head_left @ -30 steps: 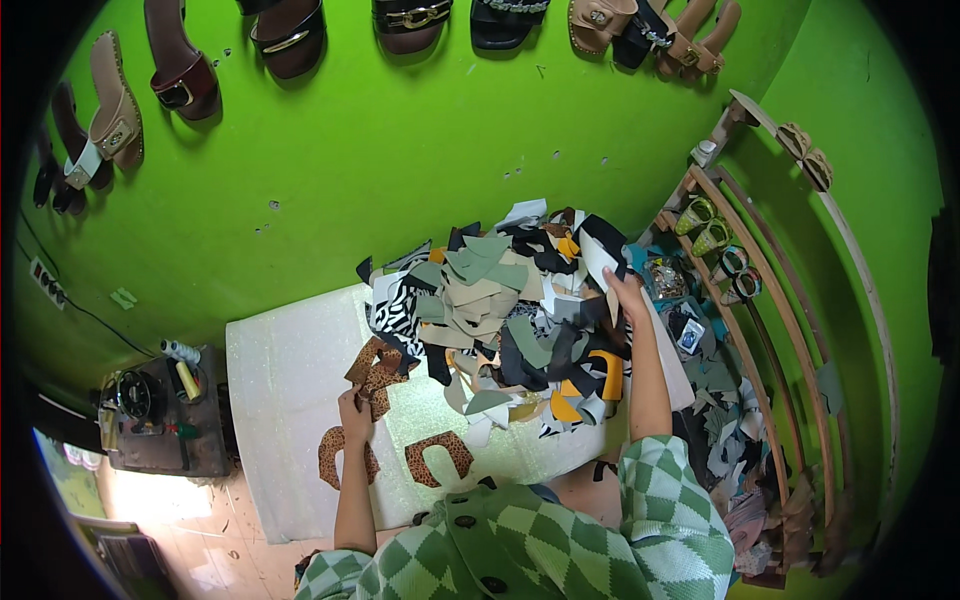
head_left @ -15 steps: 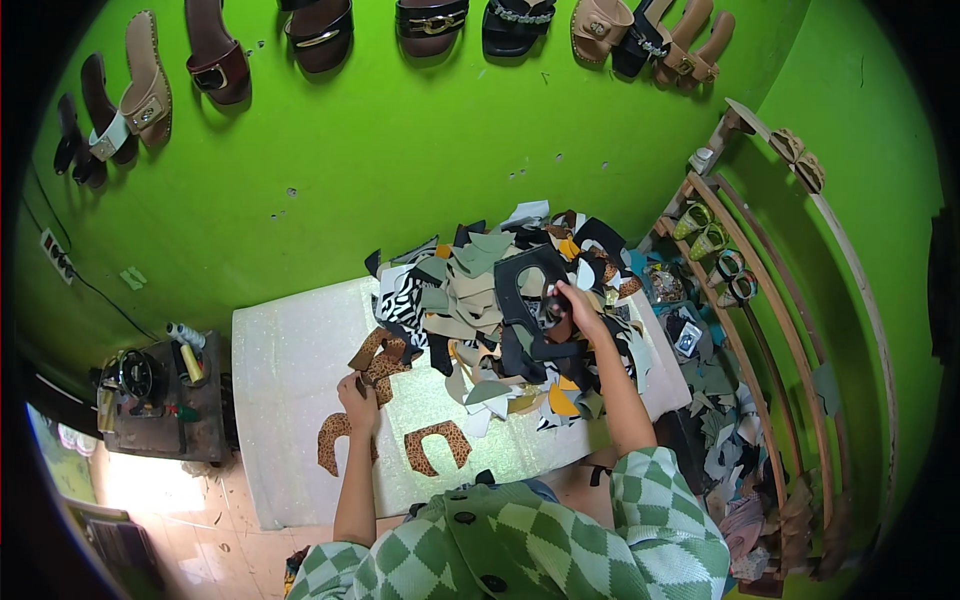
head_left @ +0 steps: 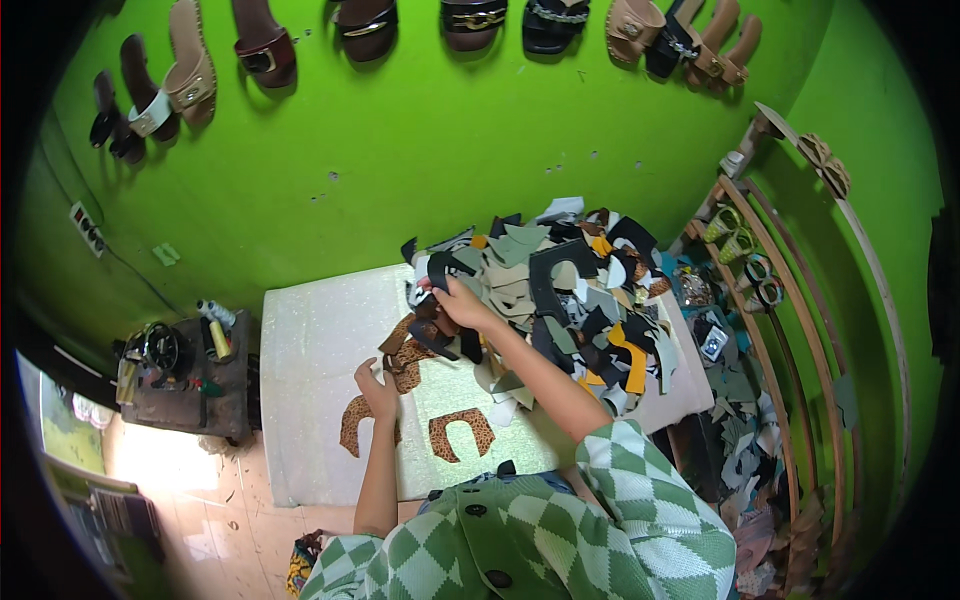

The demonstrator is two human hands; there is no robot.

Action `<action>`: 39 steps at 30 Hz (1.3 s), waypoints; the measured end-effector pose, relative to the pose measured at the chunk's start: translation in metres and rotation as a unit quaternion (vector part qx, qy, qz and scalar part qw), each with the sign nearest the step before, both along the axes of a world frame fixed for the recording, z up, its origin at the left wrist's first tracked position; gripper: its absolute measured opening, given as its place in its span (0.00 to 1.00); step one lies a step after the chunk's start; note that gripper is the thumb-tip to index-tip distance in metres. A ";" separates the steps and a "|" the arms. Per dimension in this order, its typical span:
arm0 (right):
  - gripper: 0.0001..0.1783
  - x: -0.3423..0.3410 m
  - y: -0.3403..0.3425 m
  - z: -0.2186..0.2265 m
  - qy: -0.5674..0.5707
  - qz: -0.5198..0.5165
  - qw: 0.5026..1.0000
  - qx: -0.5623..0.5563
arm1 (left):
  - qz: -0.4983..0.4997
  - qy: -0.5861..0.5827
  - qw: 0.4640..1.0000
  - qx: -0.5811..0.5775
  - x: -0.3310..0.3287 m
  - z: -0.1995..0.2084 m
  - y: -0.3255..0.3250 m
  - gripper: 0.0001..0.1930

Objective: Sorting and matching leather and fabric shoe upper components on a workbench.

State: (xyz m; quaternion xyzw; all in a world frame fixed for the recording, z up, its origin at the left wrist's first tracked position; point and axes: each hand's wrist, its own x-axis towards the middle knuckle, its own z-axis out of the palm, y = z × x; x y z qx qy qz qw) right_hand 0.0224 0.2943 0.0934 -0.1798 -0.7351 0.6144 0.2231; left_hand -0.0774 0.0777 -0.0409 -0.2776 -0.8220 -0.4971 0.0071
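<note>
A heap of cut leather scraps (head_left: 515, 285) in black, beige, green, zebra and leopard patterns covers the far right of a pale, glittery work table (head_left: 310, 370). At the heap's left edge, my right hand (head_left: 455, 303) grips a black leather piece (head_left: 439, 268). Dark strips lie just below that hand. My left hand (head_left: 378, 390) hovers beside several leopard-print pieces (head_left: 408, 375), its fingers loosely curled and apart, seemingly with nothing in them. A U-shaped leopard-print piece (head_left: 462, 436) lies flat near the front edge; another (head_left: 356, 420) is partly behind my left forearm.
Sandals (head_left: 365, 30) hang along the green wall. To the right stands a wooden rack (head_left: 790, 330) with shoes on it, and more scraps (head_left: 735, 430) are piled below. At left, a small dark table (head_left: 190, 385) carries thread spools (head_left: 217, 325) and tools.
My right hand has moved left from the middle of the heap to its left edge, holding a black piece. The left hand's fingers have loosened slightly. The view has shifted a little.
</note>
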 end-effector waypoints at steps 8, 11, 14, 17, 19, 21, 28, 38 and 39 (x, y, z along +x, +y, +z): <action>0.42 -0.028 0.033 -0.025 -0.217 0.132 0.911 0.324 | 0.086 -0.031 0.996 -0.021 -0.012 -0.007 -0.055 0.18; 0.42 0.000 0.071 -0.022 -0.281 -0.039 0.829 0.481 | 0.101 -0.024 0.994 -0.022 -0.018 -0.023 -0.073 0.18; 0.50 0.033 0.110 -0.014 -0.373 -0.027 0.751 0.544 | 0.109 -0.016 0.994 -0.026 -0.012 -0.036 -0.075 0.17; 0.47 0.063 0.134 -0.035 -0.513 0.029 0.708 0.484 | 0.104 -0.015 0.994 -0.036 -0.007 -0.033 -0.058 0.17; 0.44 0.076 0.136 -0.049 -0.493 0.002 0.717 0.493 | 0.082 -0.053 0.994 -0.038 0.000 -0.027 -0.048 0.18; 0.40 0.095 0.133 -0.063 -0.474 -0.020 0.727 0.496 | 0.077 -0.079 0.994 -0.021 0.003 -0.022 -0.036 0.18; 0.33 0.163 0.111 -0.040 -0.333 -0.151 0.789 0.494 | 0.033 -0.008 0.999 -0.029 -0.003 -0.026 -0.022 0.17; 0.26 0.252 0.134 0.012 -0.257 -0.168 0.843 0.442 | -0.029 -0.036 0.999 -0.021 0.007 -0.011 0.033 0.18; 0.26 0.254 0.127 0.006 -0.294 -0.123 0.832 0.454 | -0.049 -0.014 0.998 -0.022 0.011 -0.009 0.039 0.18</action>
